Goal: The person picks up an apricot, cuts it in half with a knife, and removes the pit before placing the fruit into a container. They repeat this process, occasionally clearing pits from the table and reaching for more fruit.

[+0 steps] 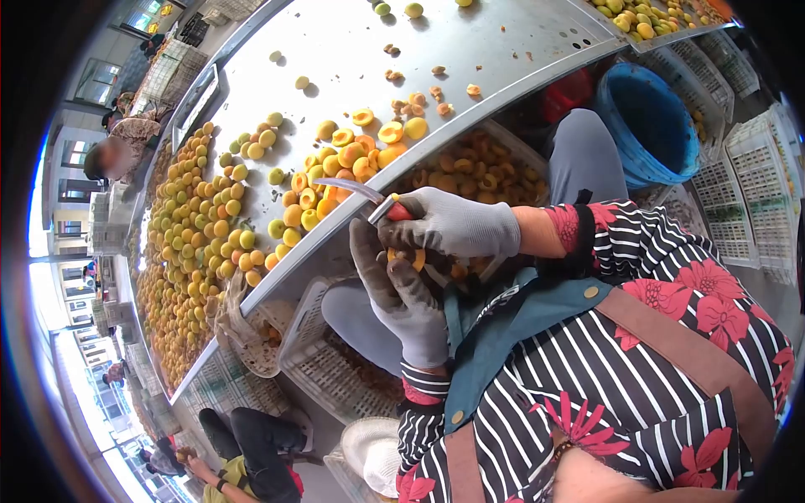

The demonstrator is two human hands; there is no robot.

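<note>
My right hand (453,222), in a grey work glove, is wrapped round the red handle of a curved knife (356,187). The blade points left over the metal table's edge. Just below it, my left hand (401,298), gloved too with darkened fingers, grips an apricot (408,256) between thumb and fingers. Only part of the orange fruit shows; the gloves hide the rest. Both hands are close together above a crate of halved apricots (478,163). On the table beside the blade lies a heap of whole and cut apricots (348,155).
A metal table (360,67) carries a large spread of apricots (201,218) at the left. A blue bucket (646,126) and plastic crates (746,168) stand at the right. A white crate (323,369) sits below my left hand. Other people (243,457) work nearby.
</note>
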